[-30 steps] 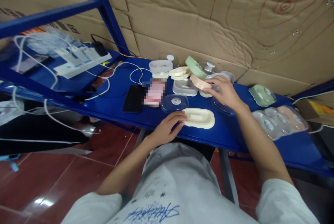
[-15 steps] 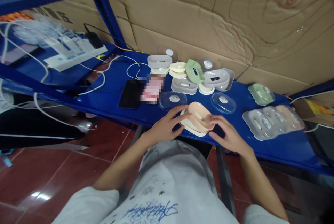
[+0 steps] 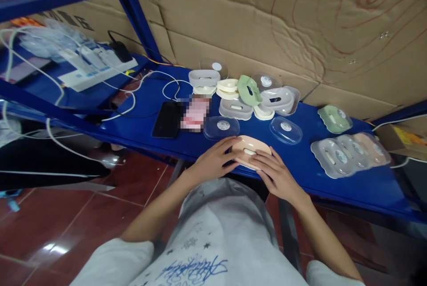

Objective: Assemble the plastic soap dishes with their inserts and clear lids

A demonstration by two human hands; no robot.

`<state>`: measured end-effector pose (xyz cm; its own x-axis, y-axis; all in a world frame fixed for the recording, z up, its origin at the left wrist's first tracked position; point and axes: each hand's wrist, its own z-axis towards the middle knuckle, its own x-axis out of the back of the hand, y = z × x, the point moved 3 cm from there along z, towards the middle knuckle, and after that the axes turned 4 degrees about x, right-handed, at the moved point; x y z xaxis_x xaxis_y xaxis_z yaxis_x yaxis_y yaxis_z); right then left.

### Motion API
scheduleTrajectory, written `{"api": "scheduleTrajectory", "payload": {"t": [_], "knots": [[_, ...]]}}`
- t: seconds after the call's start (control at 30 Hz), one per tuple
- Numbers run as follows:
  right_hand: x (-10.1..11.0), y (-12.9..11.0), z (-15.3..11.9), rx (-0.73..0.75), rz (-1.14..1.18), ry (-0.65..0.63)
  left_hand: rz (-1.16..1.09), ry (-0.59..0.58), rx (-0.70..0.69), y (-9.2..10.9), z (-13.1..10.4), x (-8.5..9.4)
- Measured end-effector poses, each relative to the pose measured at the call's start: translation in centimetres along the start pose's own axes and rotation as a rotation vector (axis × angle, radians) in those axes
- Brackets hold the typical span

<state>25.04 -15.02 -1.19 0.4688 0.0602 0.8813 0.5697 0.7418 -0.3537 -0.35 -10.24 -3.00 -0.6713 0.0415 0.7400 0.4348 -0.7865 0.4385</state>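
Note:
At the table's front edge lies a peach soap dish (image 3: 254,143) with a slot in its middle, through which something pale shows. A thin light rim shows along its near edge. My left hand (image 3: 215,159) grips its left side, fingers on the rim and thumb at the near edge. My right hand (image 3: 276,174) holds the right side, its fingers laid over the dish's inside near the slot. Just beyond, a clear lid (image 3: 221,128) with a round label lies to the left and another clear lid (image 3: 286,130) to the right.
Behind are a grey dish (image 3: 235,108), a green dish (image 3: 249,90) and cream bases (image 3: 227,88). Lidded dishes (image 3: 350,155) and a green lidded dish (image 3: 334,119) lie right. Phones (image 3: 166,119), cables and a power strip (image 3: 100,72) are left; cardboard (image 3: 250,23) stands behind.
The peach dish has been lowered flat over the cream base, which is now mostly covered. My right hand has moved left and its fingers now lie on the dish.

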Motion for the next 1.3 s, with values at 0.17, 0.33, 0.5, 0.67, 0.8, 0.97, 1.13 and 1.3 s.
{"api": "scheduleTrajectory", "payload": {"t": [0.17, 0.33, 0.5, 0.67, 0.8, 0.97, 1.13, 1.3], "knots": [[1.4, 0.9, 1.5, 0.006, -0.006, 0.019, -0.035, -0.003, -0.023, 0.3, 0.2, 0.3], [1.8, 4.6, 9.1, 0.039, 0.127, 0.072, -0.108, -0.013, -0.032, 0.5, 0.3, 0.7], [0.1, 6.2, 11.6, 0.121, 0.158, -0.049, -0.139, -0.039, -0.01, 0.4, 0.0, 0.6], [1.2, 7.2, 5.6, -0.052, -0.036, 0.084, -0.133, -0.043, 0.001, 0.5, -0.1, 0.6], [1.4, 8.5, 2.5, -0.196, -0.146, 0.147, -0.067, -0.012, 0.013, 0.5, -0.2, 0.7], [1.9, 8.6, 2.6, -0.251, -0.034, 0.25, -0.097, 0.078, 0.122, -0.1, -0.5, 0.5], [2.1, 5.0, 2.4, -0.152, 0.114, 0.224, -0.18, 0.127, 0.279, -0.8, -0.4, 0.2], [0.4, 1.9, 2.4, 0.011, 0.021, 0.132, -0.244, 0.045, 0.32, -1.3, -0.3, 0.0]]}}
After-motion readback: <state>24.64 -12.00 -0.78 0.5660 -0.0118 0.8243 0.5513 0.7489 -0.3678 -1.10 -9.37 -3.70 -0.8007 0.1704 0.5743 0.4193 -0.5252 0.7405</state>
